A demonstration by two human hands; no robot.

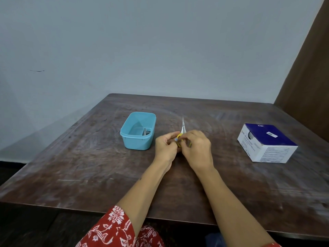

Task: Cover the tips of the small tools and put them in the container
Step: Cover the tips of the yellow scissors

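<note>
Scissors (183,126): judged light, stiff and sharp-tipped; best taken by the yellow handles, the bare point kept turned away.
Place: held just above the desk (89,166), right of the box (138,131), the blades pointed away.
Left hand (166,144): curled, a small blue piece pinched at the handles.
Right hand (195,147): fingers closed round the handles.

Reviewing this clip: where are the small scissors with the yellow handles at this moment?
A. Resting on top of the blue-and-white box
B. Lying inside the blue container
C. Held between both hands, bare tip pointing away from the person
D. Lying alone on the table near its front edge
C: both the left hand and the right hand grip the scissors, whose uncovered tip points toward the wall, beside the blue container.
</note>
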